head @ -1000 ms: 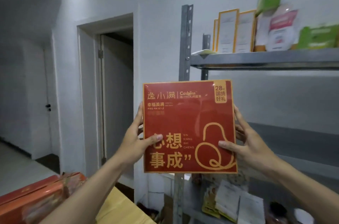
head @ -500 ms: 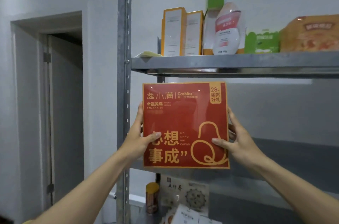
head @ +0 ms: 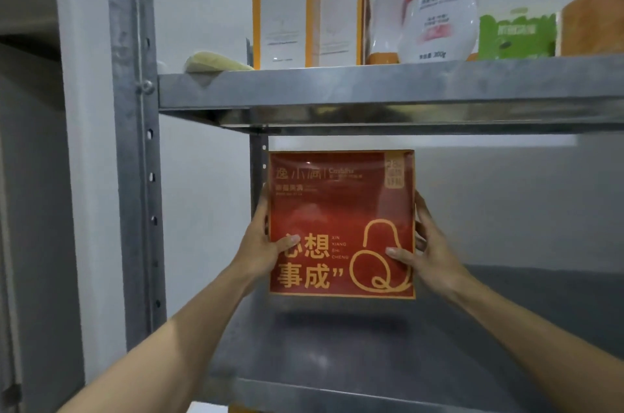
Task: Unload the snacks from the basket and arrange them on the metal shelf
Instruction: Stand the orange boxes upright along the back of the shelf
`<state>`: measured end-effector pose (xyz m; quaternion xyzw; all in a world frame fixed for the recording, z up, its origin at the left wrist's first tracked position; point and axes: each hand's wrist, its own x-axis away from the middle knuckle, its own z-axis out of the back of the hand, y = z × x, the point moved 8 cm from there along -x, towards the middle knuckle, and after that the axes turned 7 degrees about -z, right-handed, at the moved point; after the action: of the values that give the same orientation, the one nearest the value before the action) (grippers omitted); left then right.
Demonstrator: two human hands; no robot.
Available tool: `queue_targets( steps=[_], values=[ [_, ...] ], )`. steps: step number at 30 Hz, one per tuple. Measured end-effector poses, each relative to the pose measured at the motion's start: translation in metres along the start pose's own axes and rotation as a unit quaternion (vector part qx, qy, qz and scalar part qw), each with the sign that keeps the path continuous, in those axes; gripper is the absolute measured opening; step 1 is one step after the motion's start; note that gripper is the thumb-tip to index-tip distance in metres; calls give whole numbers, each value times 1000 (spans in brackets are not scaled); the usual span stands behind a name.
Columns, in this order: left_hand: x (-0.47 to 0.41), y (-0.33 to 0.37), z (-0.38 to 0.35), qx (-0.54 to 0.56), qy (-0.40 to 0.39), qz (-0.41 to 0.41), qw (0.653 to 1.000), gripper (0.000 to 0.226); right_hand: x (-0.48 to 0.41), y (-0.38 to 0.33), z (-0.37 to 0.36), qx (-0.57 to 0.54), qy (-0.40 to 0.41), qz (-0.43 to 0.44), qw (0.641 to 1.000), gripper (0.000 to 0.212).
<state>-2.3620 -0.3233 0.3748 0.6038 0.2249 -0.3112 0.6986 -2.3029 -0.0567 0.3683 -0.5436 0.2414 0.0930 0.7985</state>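
Observation:
A flat red snack box (head: 341, 223) with gold lettering stands upright between my two hands, inside the middle bay of the metal shelf (head: 371, 91). My left hand (head: 261, 243) grips its left edge, thumb on the front face. On the right edge, my right hand (head: 427, 243) holds it the same way. The box hangs just above the grey shelf board (head: 371, 345) and below the upper board. The basket is out of view.
On the upper board stand two white and orange cartons (head: 307, 3), a white and red pouch (head: 439, 0), a green box (head: 516, 36) and an orange box (head: 597, 20). A pale yellow packet (head: 216, 61) lies at its left end. The steel upright (head: 135, 142) stands at left.
The box has moved forward into the shelf bay, under the upper board, with both hands still on its edges. The view has closed in on the shelf.

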Motion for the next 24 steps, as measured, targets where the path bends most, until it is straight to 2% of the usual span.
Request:
queue_targets(
  steps=[3, 11, 24],
  values=[
    [-11, -22, -1, -12, 14, 8, 1000, 83, -18, 16, -5, -1, 8, -12, 1000, 89],
    [-41, -68, 0, -12, 9, 31, 999, 99, -53, 49, -21, 21, 21, -28, 999, 102],
    [-61, -110, -1, -32, 14, 26, 999, 93, -74, 71, -32, 30, 44, -41, 998, 105]
  ],
)
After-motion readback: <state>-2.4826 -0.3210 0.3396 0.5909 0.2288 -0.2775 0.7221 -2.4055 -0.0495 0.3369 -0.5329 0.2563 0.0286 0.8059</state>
